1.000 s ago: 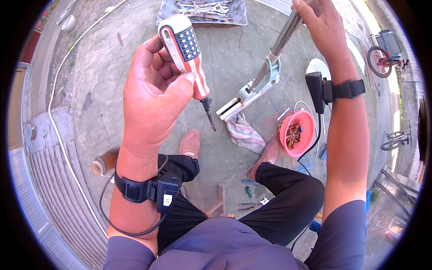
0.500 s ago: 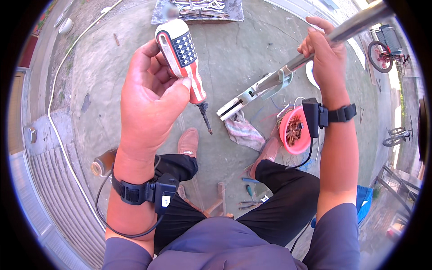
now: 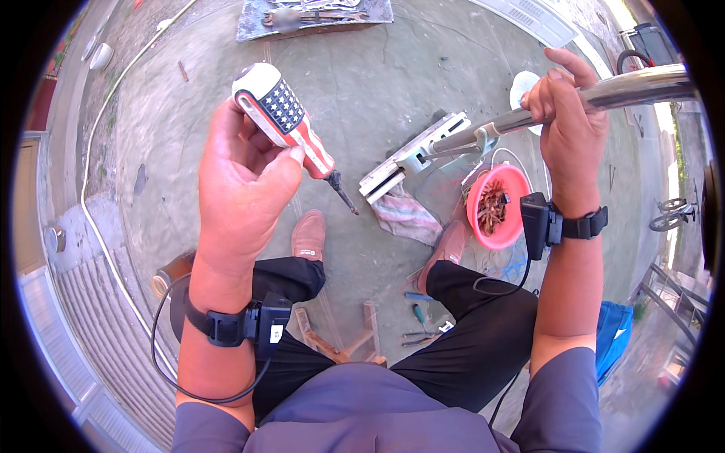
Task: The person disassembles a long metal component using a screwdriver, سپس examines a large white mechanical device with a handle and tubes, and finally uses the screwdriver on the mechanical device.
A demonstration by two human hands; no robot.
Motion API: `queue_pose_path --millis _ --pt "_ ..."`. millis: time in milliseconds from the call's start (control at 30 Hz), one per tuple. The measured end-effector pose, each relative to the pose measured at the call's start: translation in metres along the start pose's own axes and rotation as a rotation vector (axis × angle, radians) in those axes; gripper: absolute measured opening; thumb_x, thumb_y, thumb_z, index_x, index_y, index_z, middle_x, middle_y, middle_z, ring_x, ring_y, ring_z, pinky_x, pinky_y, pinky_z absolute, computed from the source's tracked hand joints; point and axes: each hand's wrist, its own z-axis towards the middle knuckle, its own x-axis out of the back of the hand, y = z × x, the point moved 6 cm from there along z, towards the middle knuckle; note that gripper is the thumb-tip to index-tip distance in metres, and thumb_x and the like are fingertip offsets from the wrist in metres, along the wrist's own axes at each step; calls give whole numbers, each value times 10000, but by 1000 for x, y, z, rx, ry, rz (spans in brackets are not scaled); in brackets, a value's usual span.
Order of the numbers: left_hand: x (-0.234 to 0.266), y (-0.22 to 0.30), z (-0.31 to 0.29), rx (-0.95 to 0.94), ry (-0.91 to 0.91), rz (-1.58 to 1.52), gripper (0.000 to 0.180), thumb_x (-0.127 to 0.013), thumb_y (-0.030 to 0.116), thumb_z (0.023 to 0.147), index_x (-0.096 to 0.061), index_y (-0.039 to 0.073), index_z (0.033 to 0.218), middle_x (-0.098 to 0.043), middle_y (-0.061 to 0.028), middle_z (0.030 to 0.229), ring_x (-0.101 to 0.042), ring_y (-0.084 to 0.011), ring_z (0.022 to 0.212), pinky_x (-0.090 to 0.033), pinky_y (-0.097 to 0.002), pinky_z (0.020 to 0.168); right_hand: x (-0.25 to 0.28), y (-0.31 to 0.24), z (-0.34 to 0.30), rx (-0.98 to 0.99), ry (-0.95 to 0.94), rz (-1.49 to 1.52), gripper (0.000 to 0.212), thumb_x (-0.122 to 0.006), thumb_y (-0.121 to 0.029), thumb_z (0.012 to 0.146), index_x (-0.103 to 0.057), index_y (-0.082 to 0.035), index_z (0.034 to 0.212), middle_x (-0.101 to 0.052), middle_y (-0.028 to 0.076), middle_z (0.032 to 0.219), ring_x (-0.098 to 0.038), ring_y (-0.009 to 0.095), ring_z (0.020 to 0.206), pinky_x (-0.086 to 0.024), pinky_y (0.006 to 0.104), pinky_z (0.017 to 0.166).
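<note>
My left hand (image 3: 238, 189) is closed around a screwdriver (image 3: 285, 113) with a stars-and-stripes handle in red, white and blue. Its dark, worn shaft points down and to the right. On the right, my right hand (image 3: 568, 140) grips the shiny metal pole of a mop (image 3: 638, 89), its fingers wrapped partly round the tube. The pole slants down leftward to a white mop head (image 3: 415, 155) with pale green fittings, low over the ground. A striped cloth (image 3: 406, 215) lies beside the head's lower end, partly overlapped by it.
A pink basin (image 3: 521, 181) of brown pieces stands by my right shoe. At the top, a metal tray (image 3: 317, 32) holds several wrenches. Small tools, including a teal-handled screwdriver (image 3: 419, 313), lie near a wooden stool frame (image 3: 371, 332). A brown jar (image 3: 172, 273) sits left of my leg.
The mop pole has swung to a flatter slant as my right hand moved right and down. My left hand has shifted slightly left and down with the screwdriver.
</note>
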Motion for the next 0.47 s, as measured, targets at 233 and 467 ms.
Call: queue_pose_path --millis 233,467 --pt "-8 -22 -2 42 -4 -75 388 -506 -81 807 -454 -20 1187 -597 -134 979 -642 -212 835 -560 -371 738 0 6 5 16 -72 0 314 -476 -31 931 -531 34 1233 -431 -11 678 -447 100 621 -462 317 705" --pt "-17 -54 -1 101 -16 -31 374 -504 -53 816 -453 -21 1185 -593 -129 976 -640 -215 832 -556 -369 746 -10 0 5 -24 8 67 185 -531 -69 947 -549 5 1116 -537 -9 625 -532 88 519 -477 254 561"
